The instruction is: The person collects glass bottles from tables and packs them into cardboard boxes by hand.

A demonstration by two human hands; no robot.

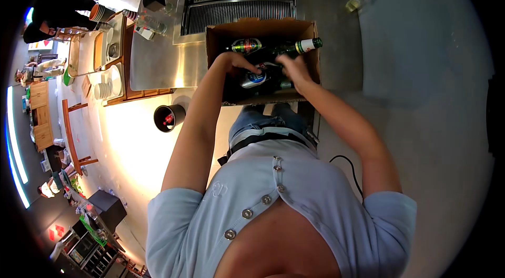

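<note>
Shirt [347, 199] closest, pale blue, short-sleeved, buttoned down the front; past it, jeans [247, 121] with a dark belt [268, 137]. Beyond the waist, open cardboard box [263, 26] at the near edge of a metal counter [158, 70], long side across the front of the body, loaded with drinks in deep shadow. Inside its near half, blue-and-silver-labelled container [252, 81], lying over, long axis mostly sideways with a slight slant toward the far right; too dark to say which end is the top. Left hand [239, 61] in over the left side, thumb laid against that container, fingers bent down and mostly hidden; cannot tell whether grasping or only touching. Right hand [295, 71] in the right half, fingers curled inward over dark glass; cannot tell whether clenched around anything. Just beyond, green bottle [292, 49] with white neck label, long axis from mid-box toward the far right, mouth pointing right and slightly away, close by the right wall. Left of it, past the left hand, green-and-red-labelled container [246, 45], on its side, long axis left to right. Behind the box, slotted grille [236, 17] set into the counter. Down at left, black bin [180, 115]. Farthest left, person in dark clothes [58, 9].
</note>
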